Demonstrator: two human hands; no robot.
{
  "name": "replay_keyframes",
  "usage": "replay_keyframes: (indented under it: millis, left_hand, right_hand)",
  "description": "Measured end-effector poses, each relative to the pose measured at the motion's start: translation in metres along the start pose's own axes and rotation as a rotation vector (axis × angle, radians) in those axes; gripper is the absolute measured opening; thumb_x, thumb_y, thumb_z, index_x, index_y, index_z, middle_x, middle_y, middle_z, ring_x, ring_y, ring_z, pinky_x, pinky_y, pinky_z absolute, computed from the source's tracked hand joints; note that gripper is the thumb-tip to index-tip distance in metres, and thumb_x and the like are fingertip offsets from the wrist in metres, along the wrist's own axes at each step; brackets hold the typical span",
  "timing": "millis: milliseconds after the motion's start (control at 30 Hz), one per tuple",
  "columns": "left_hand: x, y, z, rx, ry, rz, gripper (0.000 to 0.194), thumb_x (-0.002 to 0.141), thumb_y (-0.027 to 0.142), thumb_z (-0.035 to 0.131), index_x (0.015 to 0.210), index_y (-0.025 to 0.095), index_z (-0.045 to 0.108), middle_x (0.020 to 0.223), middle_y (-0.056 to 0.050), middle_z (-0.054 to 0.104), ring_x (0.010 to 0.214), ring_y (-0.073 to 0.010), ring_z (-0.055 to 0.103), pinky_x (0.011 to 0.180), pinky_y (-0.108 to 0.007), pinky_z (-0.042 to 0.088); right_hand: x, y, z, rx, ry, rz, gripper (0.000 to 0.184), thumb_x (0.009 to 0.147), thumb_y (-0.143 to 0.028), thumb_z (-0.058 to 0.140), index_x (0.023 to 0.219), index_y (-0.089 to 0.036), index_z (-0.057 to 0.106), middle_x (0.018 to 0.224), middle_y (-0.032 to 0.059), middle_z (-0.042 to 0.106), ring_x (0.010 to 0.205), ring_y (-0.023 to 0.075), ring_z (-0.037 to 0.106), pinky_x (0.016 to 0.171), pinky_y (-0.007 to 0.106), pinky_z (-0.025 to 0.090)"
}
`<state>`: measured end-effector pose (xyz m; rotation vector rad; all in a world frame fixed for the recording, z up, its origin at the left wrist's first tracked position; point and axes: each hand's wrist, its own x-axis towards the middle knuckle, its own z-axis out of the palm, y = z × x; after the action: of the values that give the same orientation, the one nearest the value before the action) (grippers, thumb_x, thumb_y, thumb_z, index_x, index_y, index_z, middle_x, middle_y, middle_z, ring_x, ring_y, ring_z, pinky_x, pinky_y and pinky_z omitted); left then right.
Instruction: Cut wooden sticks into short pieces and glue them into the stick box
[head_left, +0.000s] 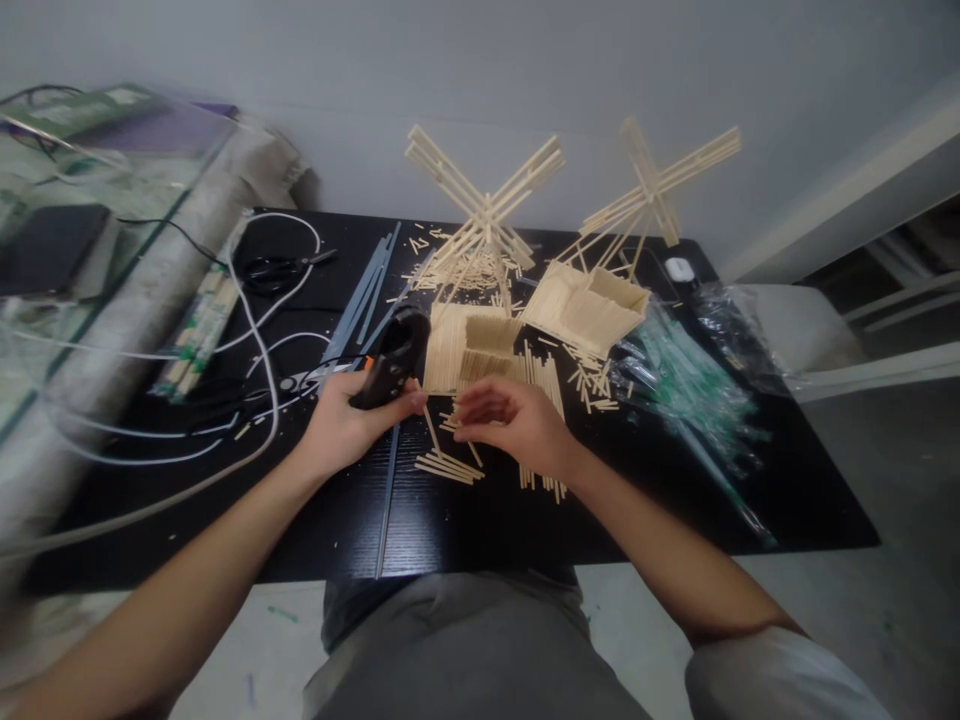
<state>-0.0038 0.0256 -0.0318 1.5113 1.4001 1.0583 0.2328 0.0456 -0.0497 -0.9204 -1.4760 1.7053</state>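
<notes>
Okay, left hand (346, 425): fingers wrapped around a black handheld tool (396, 355), thumb tip at the upper end of a thin stick (433, 430) that slants down toward a small row of cut sticks (450, 467). Right hand (521, 425): fingers curled, thumb below them, just beside another loose stick (475, 453); can't tell if they pinch anything. Right behind the hands, on the black worktop (450, 530), the near stick model (448, 345), open box section and crossed blades (489, 212) standing up behind. Second stick model (581, 305) sits right of it, tilted, own crossed blades (652, 185). More short sticks (544, 385) by the right hand, pile of offcuts (476, 272) behind the near model. Left side: gray-blue strips (365, 290), black-handled scissors (274, 272), white cable (262, 345), bundled sticks (201, 335) with green marks. Right side: crumpled clear-and-green plastic packaging (694, 385), small white case (679, 269) near the far corner.
</notes>
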Motion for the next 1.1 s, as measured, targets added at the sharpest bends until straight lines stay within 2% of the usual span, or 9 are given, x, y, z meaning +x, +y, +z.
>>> replay_keyframes:
  millis: [67,167,267,433,600,700,867,1000,1100]
  left_hand:
    - [-0.002,-0.001,0.003,0.08,-0.022,0.069,0.025,0.08,0.044,0.08,0.078,0.019,0.077,0.075,-0.002,0.074,0.067,-0.017,0.066,0.067,-0.03,0.052]
    - [-0.006,-0.004,0.005,0.213,-0.043,0.173,0.029,0.085,0.047,0.076,0.077,0.019,0.076,0.073,-0.002,0.074,0.06,-0.0153,0.061,0.06,-0.029,0.048]
    - [-0.01,-0.004,0.004,0.297,-0.07,0.27,0.023,0.088,0.041,0.073,0.086,0.019,0.078,0.076,-0.003,0.076,0.061,-0.0148,0.062,0.061,-0.029,0.048]
    - [-0.013,-0.002,0.002,0.325,-0.159,0.447,0.017,0.092,0.025,0.067,0.103,0.018,0.077,0.094,-0.005,0.082,0.079,-0.0163,0.075,0.074,-0.026,0.056]
    - [-0.014,-0.006,0.003,0.349,-0.138,0.593,0.018,0.092,0.017,0.066,0.108,0.017,0.074,0.098,-0.004,0.082,0.085,-0.0147,0.078,0.078,-0.021,0.058]
    - [-0.014,-0.007,0.003,0.362,-0.131,0.622,0.02,0.091,0.014,0.067,0.109,0.016,0.074,0.098,-0.004,0.082,0.086,-0.014,0.078,0.079,-0.02,0.058]
    - [-0.012,-0.007,0.002,0.381,-0.12,0.65,0.023,0.089,0.011,0.064,0.108,0.016,0.074,0.097,-0.004,0.082,0.083,-0.0141,0.078,0.078,-0.021,0.059]
    - [-0.012,-0.006,0.001,0.4,-0.119,0.68,0.026,0.087,0.008,0.06,0.109,0.015,0.074,0.098,-0.005,0.082,0.083,-0.0142,0.078,0.078,-0.021,0.059]
    - [-0.012,-0.005,0.001,0.405,-0.125,0.681,0.027,0.086,0.008,0.06,0.109,0.014,0.074,0.097,-0.005,0.082,0.084,-0.0145,0.078,0.078,-0.021,0.06]
  right_hand:
    - [0.001,0.004,0.004,0.05,0.072,-0.029,0.04,0.067,-0.027,0.096,0.098,-0.021,0.071,0.089,0.0009,0.08,0.084,0.0161,0.078,0.084,0.032,0.064]
    - [0.0,0.008,0.013,0.073,0.123,-0.078,0.039,0.067,-0.027,0.096,0.097,-0.022,0.072,0.087,-0.0001,0.079,0.083,0.0159,0.078,0.083,0.032,0.064]
    - [-0.001,0.009,0.019,0.052,0.151,-0.146,0.035,0.069,-0.028,0.095,0.095,-0.022,0.073,0.088,-0.0003,0.079,0.084,0.0155,0.077,0.085,0.032,0.064]
    - [-0.005,0.005,0.021,-0.141,0.172,-0.241,0.022,0.079,-0.028,0.088,0.095,-0.022,0.073,0.091,0.0013,0.08,0.083,0.016,0.077,0.081,0.03,0.064]
    - [-0.004,0.005,0.017,-0.296,0.166,-0.309,0.018,0.083,-0.023,0.082,0.098,-0.021,0.074,0.095,0.0024,0.081,0.083,0.0157,0.078,0.077,0.027,0.062]
    - [-0.002,0.007,0.015,-0.351,0.131,-0.27,0.018,0.083,-0.023,0.081,0.099,-0.02,0.075,0.093,0.0027,0.081,0.083,0.0165,0.078,0.076,0.027,0.061]
    - [0.0,0.007,0.012,-0.514,0.073,-0.236,0.005,0.085,-0.014,0.075,0.088,-0.018,0.078,0.083,0.0028,0.081,0.077,0.0175,0.075,0.072,0.027,0.058]
    - [-0.001,0.007,0.012,-0.551,0.065,-0.278,0.016,0.085,-0.005,0.068,0.087,-0.016,0.079,0.083,0.0039,0.081,0.076,0.0175,0.075,0.071,0.027,0.056]
    - [0.0,0.008,0.012,-0.557,0.062,-0.3,0.016,0.087,-0.007,0.068,0.09,-0.017,0.08,0.085,0.0048,0.081,0.078,0.0185,0.076,0.073,0.028,0.057]
